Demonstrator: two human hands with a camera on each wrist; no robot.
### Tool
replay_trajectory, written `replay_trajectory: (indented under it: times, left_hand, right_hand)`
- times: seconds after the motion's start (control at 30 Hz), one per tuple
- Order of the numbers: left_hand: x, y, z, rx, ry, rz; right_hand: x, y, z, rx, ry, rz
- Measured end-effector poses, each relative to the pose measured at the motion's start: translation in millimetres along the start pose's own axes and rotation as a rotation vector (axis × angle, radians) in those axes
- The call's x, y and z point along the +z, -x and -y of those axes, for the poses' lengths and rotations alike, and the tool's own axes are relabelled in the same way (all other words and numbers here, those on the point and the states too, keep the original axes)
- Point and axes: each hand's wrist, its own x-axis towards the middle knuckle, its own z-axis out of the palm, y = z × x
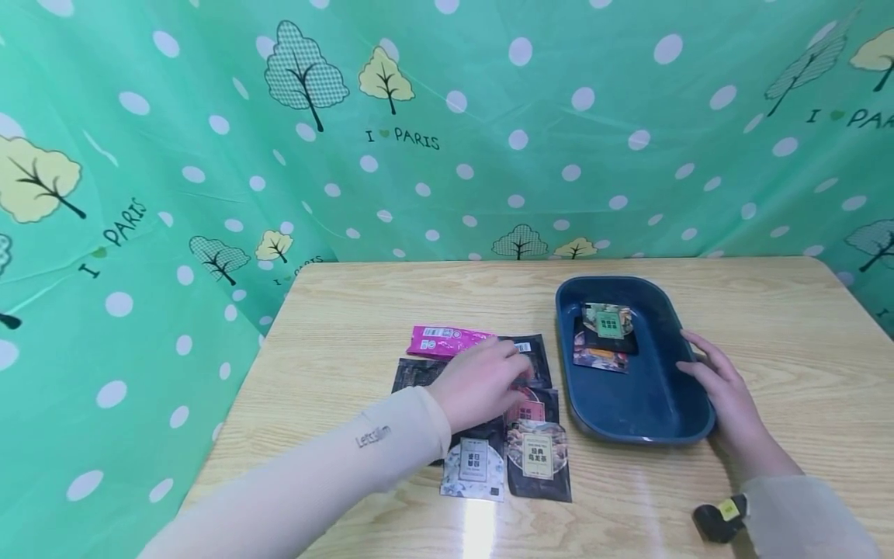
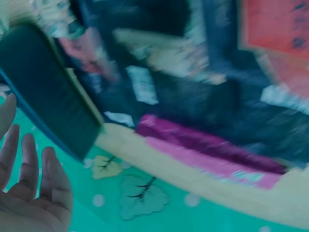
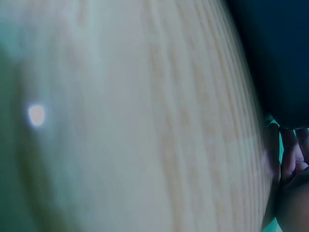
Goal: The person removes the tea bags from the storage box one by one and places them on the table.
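Note:
My left hand (image 1: 482,380) hovers over a group of flat tea sachets, its fingers spread and holding nothing in the left wrist view. Beneath and around it lie a black sachet (image 1: 534,361), one with a red label (image 1: 534,407), an oolong tea sachet with a beige label (image 1: 538,458) and a pale blue-and-white one (image 1: 473,470). A pink packet (image 1: 440,341) lies behind. On the right, my right hand (image 1: 722,396) grips the side of a dark blue tray (image 1: 649,404), thumb and finger over its rim. Inside the tray, a green-labelled sachet (image 1: 610,326) overlaps another sachet (image 1: 601,359).
The wooden table (image 1: 349,310) carries everything. A green dotted curtain (image 1: 489,178) hangs behind and to the left. A black device with a yellow tag (image 1: 729,509) is strapped at the right wrist.

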Motion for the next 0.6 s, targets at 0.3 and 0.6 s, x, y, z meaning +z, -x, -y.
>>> replay_trajectory:
  times: [0.3,0.6]
  left_hand:
    - [-12.9,-25.4,-21.5,0.061,-0.069,0.006]
    - [-2.7,-52.2,-31.3,0.103,-0.142,-0.050]
  right_hand:
    - [-2,0.7,1,-0.001,0.015,0.001]
    - [0,0.1,0,-0.012,0.006,0.001]
